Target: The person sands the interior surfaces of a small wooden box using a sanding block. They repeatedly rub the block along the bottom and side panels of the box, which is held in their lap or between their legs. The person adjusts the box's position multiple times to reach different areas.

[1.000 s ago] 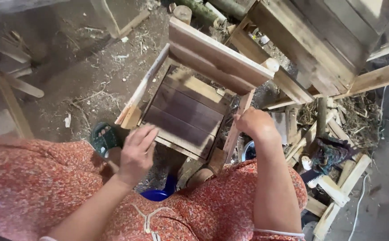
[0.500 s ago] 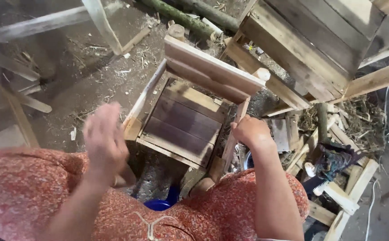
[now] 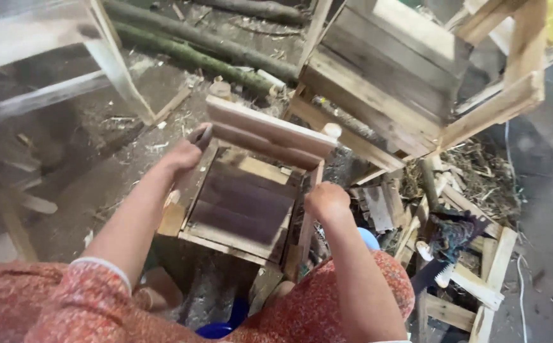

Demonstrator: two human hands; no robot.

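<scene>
A small wooden chair [image 3: 241, 203] with a dark slatted seat and a pale back rest stands on the dirt floor in front of me. My left hand [image 3: 184, 152] grips the chair's left rear post, just below the left end of the back rest. My right hand [image 3: 327, 200] is closed around the right side rail of the chair, near the seat's right edge. Both forearms reach out over my red patterned dress [image 3: 314, 311].
A larger wooden frame [image 3: 391, 82] stands behind the chair at right. Green poles [image 3: 200, 54] lie on the floor at the back. Offcuts and a handsaw [image 3: 441, 267] are piled at right. A blue bowl [image 3: 216, 330] sits by my feet. Pale wooden legs [image 3: 114, 63] stand at left.
My left hand left the seat's front edge, swung up and forward, and now grips the chair's left rear post. My right hand has kept hold of the right rail. The view tilted forward.
</scene>
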